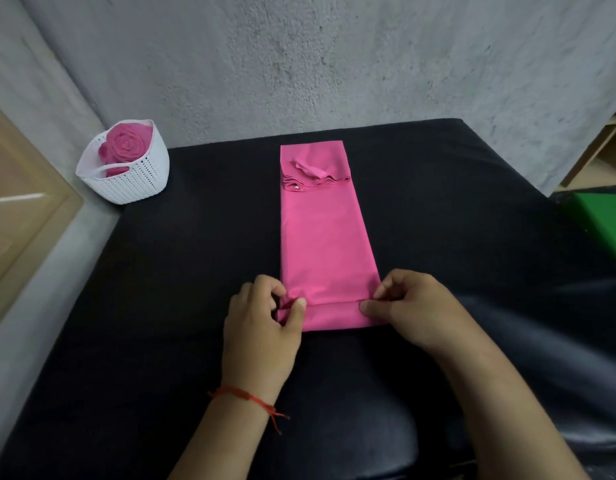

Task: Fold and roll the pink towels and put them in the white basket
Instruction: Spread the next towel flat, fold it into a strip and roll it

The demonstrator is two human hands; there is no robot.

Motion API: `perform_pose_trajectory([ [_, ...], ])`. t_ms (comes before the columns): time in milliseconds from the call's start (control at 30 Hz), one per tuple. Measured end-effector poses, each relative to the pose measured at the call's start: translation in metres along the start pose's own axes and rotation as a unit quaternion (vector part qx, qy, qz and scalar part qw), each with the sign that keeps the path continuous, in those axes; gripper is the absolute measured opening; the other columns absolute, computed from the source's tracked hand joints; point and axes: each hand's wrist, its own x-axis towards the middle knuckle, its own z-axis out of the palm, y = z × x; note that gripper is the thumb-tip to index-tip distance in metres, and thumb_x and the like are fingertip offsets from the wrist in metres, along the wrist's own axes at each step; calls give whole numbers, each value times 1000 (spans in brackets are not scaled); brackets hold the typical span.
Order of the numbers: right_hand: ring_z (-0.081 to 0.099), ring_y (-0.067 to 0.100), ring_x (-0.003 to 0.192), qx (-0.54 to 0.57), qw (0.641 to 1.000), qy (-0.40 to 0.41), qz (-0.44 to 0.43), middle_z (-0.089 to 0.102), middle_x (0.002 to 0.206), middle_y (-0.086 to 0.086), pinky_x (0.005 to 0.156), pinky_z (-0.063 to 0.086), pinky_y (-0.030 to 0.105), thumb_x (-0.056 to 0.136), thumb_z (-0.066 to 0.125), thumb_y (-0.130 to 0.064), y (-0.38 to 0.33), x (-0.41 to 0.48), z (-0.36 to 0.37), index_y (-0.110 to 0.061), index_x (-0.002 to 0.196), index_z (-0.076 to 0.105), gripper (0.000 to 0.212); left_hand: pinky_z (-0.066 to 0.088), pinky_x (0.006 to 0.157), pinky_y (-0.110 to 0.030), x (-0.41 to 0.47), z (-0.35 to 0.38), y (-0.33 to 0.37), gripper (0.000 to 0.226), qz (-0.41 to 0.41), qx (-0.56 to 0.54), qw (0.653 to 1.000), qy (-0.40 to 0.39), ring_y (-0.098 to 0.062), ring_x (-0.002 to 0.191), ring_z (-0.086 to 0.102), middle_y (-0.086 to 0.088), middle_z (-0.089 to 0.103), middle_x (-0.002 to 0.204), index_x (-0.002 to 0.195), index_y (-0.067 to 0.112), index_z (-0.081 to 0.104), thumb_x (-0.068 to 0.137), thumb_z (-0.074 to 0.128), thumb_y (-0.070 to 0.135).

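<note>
Tabletop [161, 306], black & padded, fills most of the frame. Pink towel [325, 237] lies on it at centre as a long narrow strip running from lower centre up toward the wall. Its near end is turned over once into a flat band. White basket [140, 181] sits upper left, off the strip, w/ rolled towels [126, 143] already inside.

Left hand [265, 327] pinches the band's left corner and right hand [410, 306] pinches its right corner, fingers curled on the cloth.

Step looks like the start of the roll. To do it well:
- keep both corners level so the roll doesn't cone
- make the 1st turn tight
- roll up-frame w/ side edges stacked
- watch the ruffled folds & small loop [308, 169] at the far end, which may bulge

Red thread [247, 396] is tied on the left wrist. No brand, label or readable writing anywhere.
</note>
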Motion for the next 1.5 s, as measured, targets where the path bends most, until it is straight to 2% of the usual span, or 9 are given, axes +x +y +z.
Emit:
perform_pose_trajectory([
  [167, 70, 16, 69, -9, 1000, -13, 10, 73, 70, -6, 74, 58, 39, 67, 98, -35, 1, 11, -4, -27, 71, 71, 28, 49, 82, -32, 2, 2, -6, 15, 131, -20, 990, -47, -10, 96, 53, 19, 56, 96, 97, 31, 65, 95, 71, 18],
  [367, 65, 11, 62, 29, 999, -17, -12, 72, 68, -4, 64, 52, 31, 69, 99, -33, 7, 12, -4, -23, 67, 72, 28, 48, 89, -26, 11, -20, -16, 16, 145, -37, 978, -144, -11, 102, 60, 20, 65, 100, 100, 37, 73, 87, 81, 35],
  [467, 59, 5, 57, 49, 997, -38, -36, 69, 66, -8, 63, 47, 28, 74, 96, -33, 11, 11, -5, -23, 69, 73, 26, 47, 99, -36, 12, -26, -23, 33, 161, 12, 971, -178, -9, 114, 56, 26, 62, 111, 107, 42, 72, 79, 87, 35],
  [700, 69, 9, 90, 10, 981, -57, -186, 69, 96, -13, 86, 53, 25, 85, 88, -29, 14, 6, -9, -38, 84, 80, 12, 44, 101, -28, 11, -23, -21, 30, 74, -16, 986, -147, -5, 115, 53, 24, 62, 114, 108, 49, 76, 80, 86, 43],
  [833, 66, 4, 92, -20, 983, -53, -177, 67, 101, -18, 83, 48, 15, 76, 93, -38, 15, 6, -11, -40, 95, 80, 24, 49, 92, -30, 13, -24, -19, 29, 20, -13, 990, -136, 2, 103, 55, 25, 65, 106, 109, 51, 74, 81, 78, 57],
  [1000, 66, 3, 93, -25, 985, -36, -165, 68, 99, -15, 87, 51, 22, 83, 86, -46, 13, 8, -7, -44, 94, 79, 13, 52, 91, -45, 14, -18, -15, 37, -10, 13, 992, -122, -4, 93, 59, 20, 66, 93, 106, 42, 73, 88, 58, 71],
  [1133, 66, 1, 81, -27, 990, -42, -129, 72, 86, -15, 73, 49, 17, 85, 84, -49, 8, 6, -7, -36, 87, 76, 15, 55, 86, -42, 16, -20, -15, 45, -39, 5, 989, -140, -5, 85, 67, 15, 71, 83, 96, 39, 73, 88, 51, 77],
  [1333, 66, 9, 75, 13, 998, 19, -63, 72, 82, -8, 67, 48, 26, 80, 89, -46, 6, 8, 5, -25, 81, 69, 30, 56, 79, -45, 11, -8, -7, 31, -105, -53, 993, -26, -12, 80, 63, 14, 64, 80, 89, 36, 56, 83, 72, 61],
  [1500, 63, 6, 76, -9, 992, 84, -94, 67, 88, -8, 65, 42, 22, 81, 90, -38, -1, 8, 13, -27, 75, 66, 26, 48, 85, -46, 3, 7, -3, 16, 110, 3, 992, 53, -17, 98, 54, 13, 60, 106, 105, 31, 67, 95, 70, 18],
])
